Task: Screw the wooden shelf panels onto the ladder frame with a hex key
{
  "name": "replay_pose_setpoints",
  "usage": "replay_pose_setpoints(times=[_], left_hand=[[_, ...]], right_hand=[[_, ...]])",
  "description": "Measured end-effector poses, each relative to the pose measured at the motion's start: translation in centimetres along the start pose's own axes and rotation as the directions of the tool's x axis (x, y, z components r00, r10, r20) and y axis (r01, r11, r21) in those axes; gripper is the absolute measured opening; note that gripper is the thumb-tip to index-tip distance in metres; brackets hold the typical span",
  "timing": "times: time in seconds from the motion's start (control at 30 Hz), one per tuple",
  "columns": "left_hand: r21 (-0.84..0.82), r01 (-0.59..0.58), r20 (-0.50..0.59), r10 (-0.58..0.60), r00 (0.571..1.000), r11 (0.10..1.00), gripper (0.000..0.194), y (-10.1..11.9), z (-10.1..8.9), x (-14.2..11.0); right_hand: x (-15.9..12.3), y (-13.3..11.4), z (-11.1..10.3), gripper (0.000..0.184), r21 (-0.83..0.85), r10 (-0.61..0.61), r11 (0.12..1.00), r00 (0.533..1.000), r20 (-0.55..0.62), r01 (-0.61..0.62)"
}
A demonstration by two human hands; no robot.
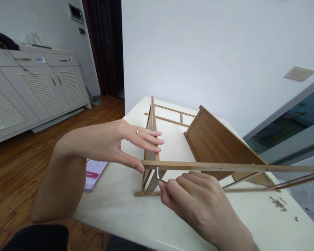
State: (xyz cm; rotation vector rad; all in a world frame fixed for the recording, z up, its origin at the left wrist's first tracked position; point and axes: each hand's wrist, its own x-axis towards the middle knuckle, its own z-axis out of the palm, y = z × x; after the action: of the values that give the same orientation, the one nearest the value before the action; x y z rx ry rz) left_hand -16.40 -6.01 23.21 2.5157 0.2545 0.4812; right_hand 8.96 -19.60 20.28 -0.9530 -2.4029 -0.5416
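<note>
A wooden frame (214, 166) stands on edge on the white table, joined at its left corner to a narrow wooden side panel (151, 122). My left hand (131, 137), with a ring on one finger, rests outstretched across the panel's top edge. Its thumb touches the frame's corner end. My right hand (196, 198) is closed around a bent metal hex key (158, 173). The key's short end meets the underside of the top rail near that corner; the fastener there is hidden. A broad wooden panel (222, 139) leans at a slant behind the frame.
A phone (95, 174) lies at the table's left side. Several small screws (278, 204) are scattered at the right. Another slim wooden frame (172, 115) lies at the back of the white table (120, 212). A white cabinet (39, 80) stands across the wooden floor.
</note>
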Motion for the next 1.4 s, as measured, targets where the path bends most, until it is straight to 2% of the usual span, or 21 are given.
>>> replay_pose_setpoints(times=[0.27, 0.57, 1.13, 1.4], left_hand=[[0.008, 0.009, -0.007, -0.009, 1.000, 1.000, 0.057, -0.2, 0.1, -0.1], [0.008, 0.002, -0.010, -0.002, 1.000, 1.000, 0.056, 0.0, 0.0, -0.1], [0.052, 0.012, -0.038, -0.010, 0.999, 0.999, 0.059, 0.2, 0.2, -0.1], [0.023, 0.042, -0.054, -0.041, 0.998, 0.999, 0.057, 0.1, 0.3, 0.0]], right_hand=[[-0.1, 0.0, 0.1, 0.037, -0.004, 0.021, 1.000, 1.000, 0.018, -0.021], [-0.3, 0.3, -0.3, 0.033, 0.036, 0.050, 0.998, 0.994, 0.101, -0.054], [-0.4, 0.7, -0.9, 0.034, 0.021, 0.069, 0.997, 0.995, 0.078, -0.071], [-0.7, 0.3, -0.7, 0.035, 0.068, 0.059, 0.995, 0.986, 0.154, -0.070]])
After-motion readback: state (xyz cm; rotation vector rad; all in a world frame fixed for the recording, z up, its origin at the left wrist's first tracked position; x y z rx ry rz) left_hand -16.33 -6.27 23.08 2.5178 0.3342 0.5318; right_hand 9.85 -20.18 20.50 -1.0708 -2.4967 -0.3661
